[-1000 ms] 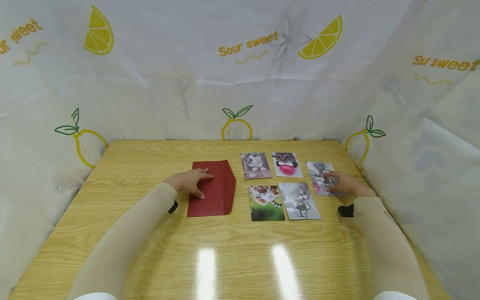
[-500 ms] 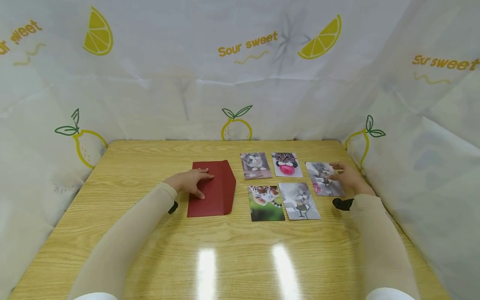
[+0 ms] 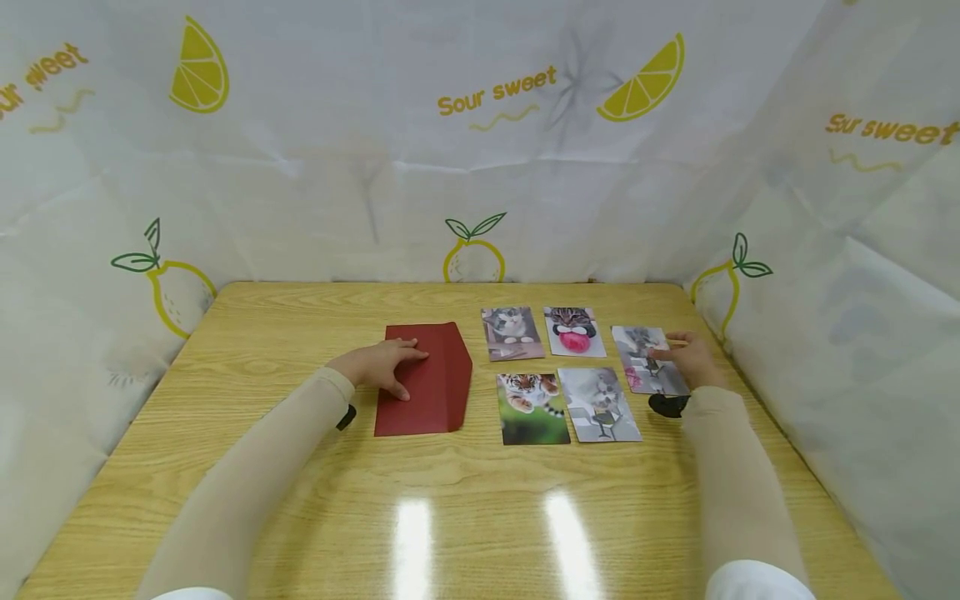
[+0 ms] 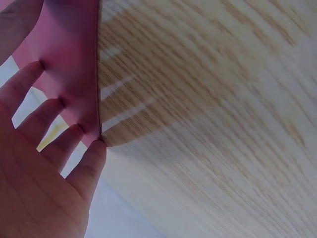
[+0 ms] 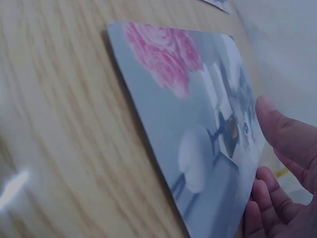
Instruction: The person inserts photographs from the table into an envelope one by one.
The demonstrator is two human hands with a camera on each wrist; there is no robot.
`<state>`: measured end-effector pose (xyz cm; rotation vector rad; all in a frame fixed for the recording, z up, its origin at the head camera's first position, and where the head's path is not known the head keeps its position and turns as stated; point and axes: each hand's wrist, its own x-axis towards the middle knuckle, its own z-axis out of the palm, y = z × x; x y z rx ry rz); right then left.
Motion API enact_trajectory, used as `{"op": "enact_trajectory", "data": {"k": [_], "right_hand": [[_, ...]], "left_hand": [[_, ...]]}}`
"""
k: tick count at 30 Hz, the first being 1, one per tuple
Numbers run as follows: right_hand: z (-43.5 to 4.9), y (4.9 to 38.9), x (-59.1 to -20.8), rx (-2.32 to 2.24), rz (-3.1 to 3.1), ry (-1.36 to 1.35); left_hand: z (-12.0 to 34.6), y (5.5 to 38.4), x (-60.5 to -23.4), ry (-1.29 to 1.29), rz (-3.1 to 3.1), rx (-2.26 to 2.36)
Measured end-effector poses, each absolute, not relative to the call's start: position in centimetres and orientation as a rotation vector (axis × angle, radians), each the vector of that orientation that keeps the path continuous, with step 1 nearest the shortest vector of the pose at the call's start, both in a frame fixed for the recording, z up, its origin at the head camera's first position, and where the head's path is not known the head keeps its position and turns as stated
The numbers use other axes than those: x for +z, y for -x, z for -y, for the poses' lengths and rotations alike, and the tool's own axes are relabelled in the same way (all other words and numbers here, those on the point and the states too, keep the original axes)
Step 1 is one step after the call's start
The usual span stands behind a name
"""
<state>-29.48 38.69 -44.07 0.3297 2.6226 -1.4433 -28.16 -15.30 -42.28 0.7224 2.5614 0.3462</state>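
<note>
A red envelope (image 3: pixel 412 412) lies on the left of the table with its flap towards the right. My left hand (image 3: pixel 377 367) rests on it, fingers spread and fingertips pressing the paper, which dents under them in the left wrist view (image 4: pixel 59 59). At the far right is a photo card (image 3: pixel 651 380) with a grey animal picture and pink roses. My right hand (image 3: pixel 693 360) pinches this card's right edge, the thumb over its face and the other fingers curled in at the edge. In the right wrist view the card (image 5: pixel 158 114) is tilted.
Between the envelope and the right hand lie several other photo cards: a grey-and-white cat (image 3: pixel 512 337), a tabby with a pink ball (image 3: pixel 573 321), a tiger cub (image 3: pixel 534 421) and a grey animal (image 3: pixel 600 408). A white lemon-print cloth (image 3: pixel 337 200) encloses the wooden table (image 3: pixel 480 517).
My right hand has shifted from over the rose card to its right edge, and its fingers have drawn in around that edge. The left hand and envelope have stayed put.
</note>
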Motion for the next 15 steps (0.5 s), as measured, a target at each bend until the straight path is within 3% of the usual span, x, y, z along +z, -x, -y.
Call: {"op": "enact_trajectory", "data": {"k": [15], "right_hand": [[-37.88,30.03,-44.09,-1.257,-2.659,-0.405]], "left_hand": [[15.38,28.15,-42.44,-0.718,-2.566,0.353]]}}
